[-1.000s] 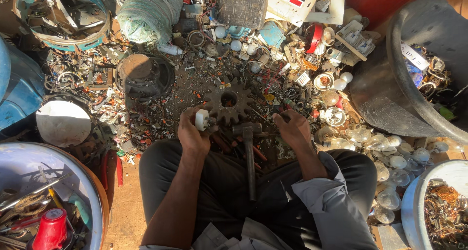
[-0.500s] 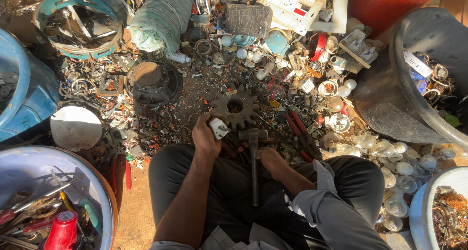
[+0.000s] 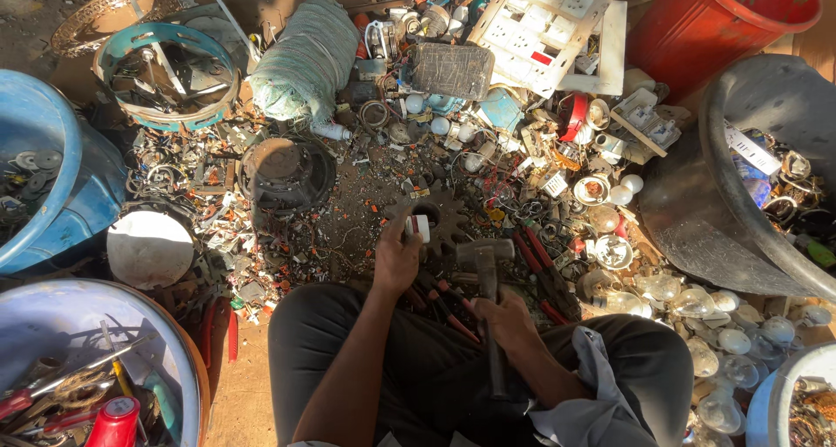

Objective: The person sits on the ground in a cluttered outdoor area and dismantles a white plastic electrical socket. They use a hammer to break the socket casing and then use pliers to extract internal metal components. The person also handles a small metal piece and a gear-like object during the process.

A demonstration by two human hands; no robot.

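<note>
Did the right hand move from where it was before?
Yes. The right hand left its spot beside the gear wheel and pulled back toward the lap, where it now grips the hammer handle.

I see left hand [image 3: 396, 260] pinching a small white cylinder [image 3: 420, 227] on the dark gear wheel [image 3: 440, 220] | right hand [image 3: 507, 318] gripping the hammer [image 3: 486, 264], head just beside the gear | red pliers [image 3: 542, 268] right of the hammer | glass bulbs [image 3: 697, 303] near the grey tub [image 3: 714, 186]

right hand [image 3: 508, 318] now gripping hammer [image 3: 486, 277]
</note>
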